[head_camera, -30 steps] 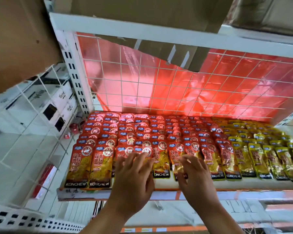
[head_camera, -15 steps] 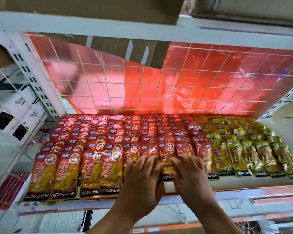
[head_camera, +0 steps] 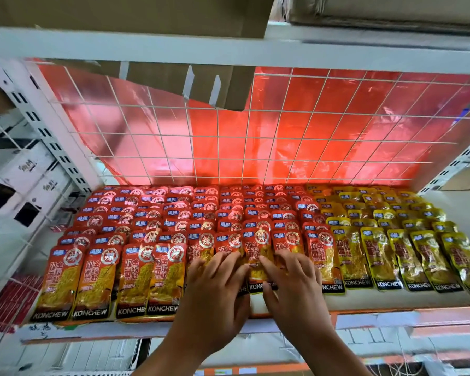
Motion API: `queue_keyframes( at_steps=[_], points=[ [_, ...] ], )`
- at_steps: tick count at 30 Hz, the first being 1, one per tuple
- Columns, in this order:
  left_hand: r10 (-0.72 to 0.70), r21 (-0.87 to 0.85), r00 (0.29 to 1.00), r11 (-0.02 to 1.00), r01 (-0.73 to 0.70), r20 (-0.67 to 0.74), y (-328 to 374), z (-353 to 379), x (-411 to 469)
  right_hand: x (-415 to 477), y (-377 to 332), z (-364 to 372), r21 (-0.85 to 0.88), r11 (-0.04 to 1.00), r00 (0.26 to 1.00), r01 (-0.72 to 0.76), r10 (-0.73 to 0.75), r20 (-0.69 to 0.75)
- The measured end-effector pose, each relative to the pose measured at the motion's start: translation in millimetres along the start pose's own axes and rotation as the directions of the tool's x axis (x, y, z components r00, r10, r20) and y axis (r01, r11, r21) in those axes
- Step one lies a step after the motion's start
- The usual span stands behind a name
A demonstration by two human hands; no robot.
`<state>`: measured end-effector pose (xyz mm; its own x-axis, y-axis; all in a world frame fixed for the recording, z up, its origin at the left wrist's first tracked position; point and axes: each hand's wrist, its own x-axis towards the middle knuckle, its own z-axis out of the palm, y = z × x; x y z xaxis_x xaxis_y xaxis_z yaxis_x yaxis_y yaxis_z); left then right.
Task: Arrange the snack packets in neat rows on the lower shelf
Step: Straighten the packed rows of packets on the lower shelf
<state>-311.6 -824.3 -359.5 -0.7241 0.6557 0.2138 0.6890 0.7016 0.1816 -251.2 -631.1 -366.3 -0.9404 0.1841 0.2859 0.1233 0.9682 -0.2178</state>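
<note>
A shop: white slotted shelving (head_camera: 46, 137) stocked with rows of snack packets (head_camera: 158, 229).

Red packets (head_camera: 92, 283), near row: "KONCHEW" in white along the bottom edge, 双面金钱肚 running down the front, 辣 in a round seal up top. Yellow packets (head_camera: 377, 259), right: same "KONCHEW" strip, vertical characters too blurred to confirm. Blue corner tags: too small to read. Handwriting on shelf edge (head_camera: 46, 332), near left: illegible. Script on boxes (head_camera: 30, 172), far left: blurred.
</note>
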Motion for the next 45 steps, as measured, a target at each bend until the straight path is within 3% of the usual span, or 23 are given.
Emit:
queue_keyframes(
  at_steps=[5, 9, 25, 35, 40, 45],
  points=[
    [0.015, 0.000, 1.000, 1.000, -0.015, -0.024, -0.4, -0.3, -1.4, -0.4, 10.3, -6.5, 0.102, 0.995, 0.996, 0.008, 0.002, -0.093],
    [0.034, -0.004, 0.998, 0.999, -0.034, -0.051, 11.4, -0.3, 5.0, -1.6, 43.7, -20.6, 0.076, 0.995, 0.979, -0.058, 0.072, -0.192],
    [0.019, 0.046, 0.999, 0.999, -0.018, -0.031, 40.2, 14.2, 20.5, -5.0, 63.5, -18.1, 0.025, 0.992, 0.992, -0.127, 0.127, 0.001],
    [0.006, 0.022, 0.998, 1.000, -0.005, -0.061, 41.7, 13.0, 19.0, -7.2, 63.8, -18.8, 0.055, 0.992, 0.993, -0.116, 0.118, -0.021],
    [-0.033, -0.030, 0.993, 0.999, 0.029, -0.116, 39.3, 13.0, 17.3, -7.7, 60.8, -22.3, 0.100, 0.994, 0.996, -0.033, 0.041, -0.081],
    [-0.123, -0.016, 0.971, 0.992, 0.123, -0.207, 31.4, 5.7, 12.7, 0.5, 42.7, -20.5, 0.135, 0.986, 0.995, 0.097, -0.091, -0.048]
  ],
)
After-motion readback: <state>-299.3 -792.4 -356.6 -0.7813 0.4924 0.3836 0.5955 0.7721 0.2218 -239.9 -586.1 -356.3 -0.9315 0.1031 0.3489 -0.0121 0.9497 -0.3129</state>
